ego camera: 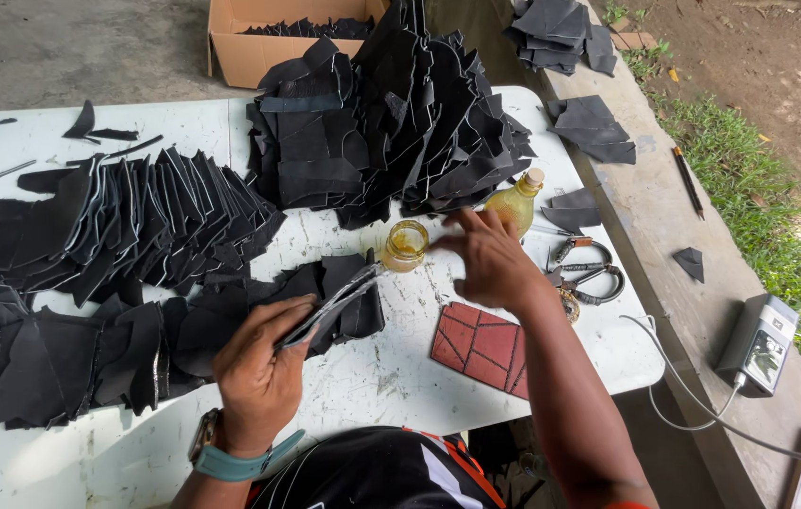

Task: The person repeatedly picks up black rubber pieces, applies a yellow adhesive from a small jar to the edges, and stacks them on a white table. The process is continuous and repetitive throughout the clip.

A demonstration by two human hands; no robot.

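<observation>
Low centre of the frame, the left hand (259, 363) pinches a thin black leather piece (334, 303) flat by its near end; it looks light, floppy, easily bent. The right hand (490, 264), fingers loosely spread, reaches the small glue jar (405, 245) mid-frame

Bare white table (391, 377) lies open at 6 o'clock, between the left hand (259, 363) and the red tile-patterned piece (482, 347). At 12 o'clock the tall heap of black cut pieces (391, 113) blocks any reach — only a narrow gap remains before it, crowded by the small glass jar (405, 245) and the yellow bottle (513, 203). Fanned black pieces (127, 221) fill 9 to 10 o'clock. Scissors (589, 273) lie at 3 o'clock, just beside the right hand (493, 264).
</observation>
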